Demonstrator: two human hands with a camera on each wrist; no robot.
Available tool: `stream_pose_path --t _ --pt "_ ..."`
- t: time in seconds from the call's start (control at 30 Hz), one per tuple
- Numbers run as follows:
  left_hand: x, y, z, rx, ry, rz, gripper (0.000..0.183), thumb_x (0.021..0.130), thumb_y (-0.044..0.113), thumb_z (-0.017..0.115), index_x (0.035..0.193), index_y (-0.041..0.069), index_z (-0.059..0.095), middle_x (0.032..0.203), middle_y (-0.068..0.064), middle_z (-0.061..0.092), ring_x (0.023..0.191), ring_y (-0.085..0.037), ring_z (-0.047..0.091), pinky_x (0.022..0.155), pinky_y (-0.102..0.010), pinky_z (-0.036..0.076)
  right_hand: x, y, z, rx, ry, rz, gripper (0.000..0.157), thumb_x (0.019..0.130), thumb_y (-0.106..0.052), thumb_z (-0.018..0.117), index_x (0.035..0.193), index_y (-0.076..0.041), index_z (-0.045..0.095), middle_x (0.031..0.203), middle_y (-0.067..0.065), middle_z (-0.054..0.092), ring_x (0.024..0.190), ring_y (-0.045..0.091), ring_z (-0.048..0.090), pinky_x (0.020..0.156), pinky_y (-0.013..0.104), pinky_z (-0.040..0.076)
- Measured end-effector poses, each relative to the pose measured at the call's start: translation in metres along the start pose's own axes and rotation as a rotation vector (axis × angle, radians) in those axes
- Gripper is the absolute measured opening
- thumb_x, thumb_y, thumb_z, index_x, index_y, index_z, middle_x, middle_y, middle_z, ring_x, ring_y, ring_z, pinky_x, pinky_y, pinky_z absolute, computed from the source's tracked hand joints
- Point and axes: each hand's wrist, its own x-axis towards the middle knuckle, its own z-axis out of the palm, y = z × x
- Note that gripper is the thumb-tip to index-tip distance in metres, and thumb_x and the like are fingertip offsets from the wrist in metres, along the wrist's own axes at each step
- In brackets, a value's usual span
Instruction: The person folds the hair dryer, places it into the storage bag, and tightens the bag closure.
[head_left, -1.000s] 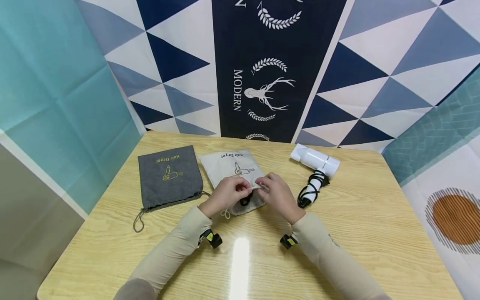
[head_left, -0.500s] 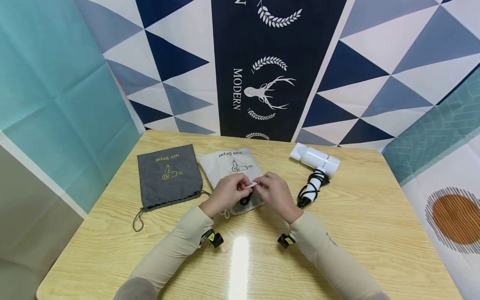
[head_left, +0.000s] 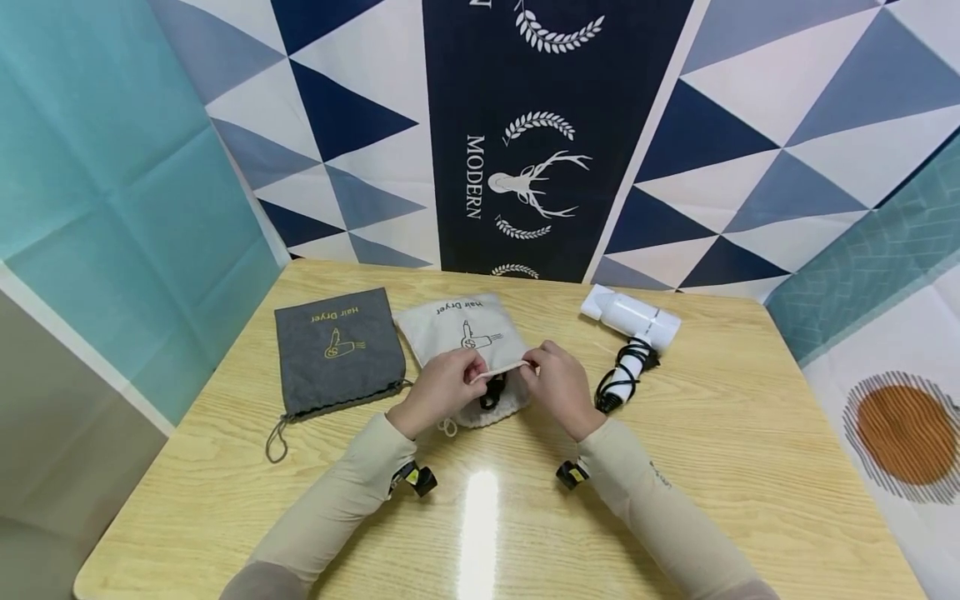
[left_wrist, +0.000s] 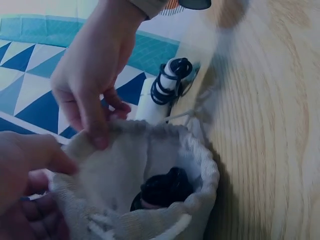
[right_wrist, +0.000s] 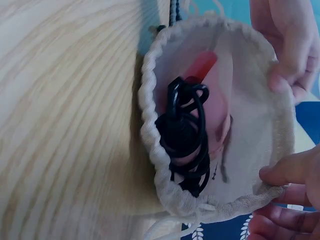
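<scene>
A cream drawstring pouch [head_left: 457,327] printed "Hair Dryer" lies mid-table in the head view, its mouth toward the person. My left hand [head_left: 441,385] pinches the upper rim on the left, and my right hand [head_left: 558,385] pinches the same rim on the right. Between them the rim is stretched and lifted, so the mouth gapes. Inside, the right wrist view shows a pink hair dryer [right_wrist: 218,107] with a bundled black cord [right_wrist: 185,137] over it. Much of the dryer is hidden by the cord and the pouch wall.
A dark grey "Hair Dryer" pouch [head_left: 341,358] lies flat at the left, its drawstring loop trailing. To the right rests a white hair dryer [head_left: 630,321], black cord wound round its handle. A patterned backdrop [head_left: 367,108] stands behind the wooden table [head_left: 720,467].
Both hands have spread apart along the pouch's rim, the left moving left and the right slightly right. The rim is now stretched between them, and more of the black cord shows in the mouth.
</scene>
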Motion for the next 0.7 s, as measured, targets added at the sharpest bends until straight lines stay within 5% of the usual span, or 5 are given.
stream_pose_path --t 0.2,0.7 --pt "-0.007 -0.003 -0.004 0.125 -0.064 -0.08 0.013 0.085 0.013 0.068 0.08 0.015 0.056 0.072 0.004 0.049 0.062 -0.01 0.043 0.055 -0.024 0.034 -0.001 0.006 0.001 -0.032 -0.001 0.034 0.009 0.084 -0.011 0.07 0.087 -0.004 0.074 0.079 0.007 0.064 0.063 0.018 0.058 0.057 0.036 0.05" --pt "-0.029 -0.011 -0.021 0.142 -0.155 -0.193 0.007 0.083 0.004 0.061 0.085 0.01 0.057 0.078 -0.002 0.051 0.065 -0.016 0.043 0.06 -0.028 0.035 -0.008 0.022 0.004 -0.044 -0.121 0.144 0.019 0.089 -0.013 0.064 0.1 0.0 0.072 0.089 0.014 0.067 0.061 0.019 0.059 0.051 0.033 0.048"
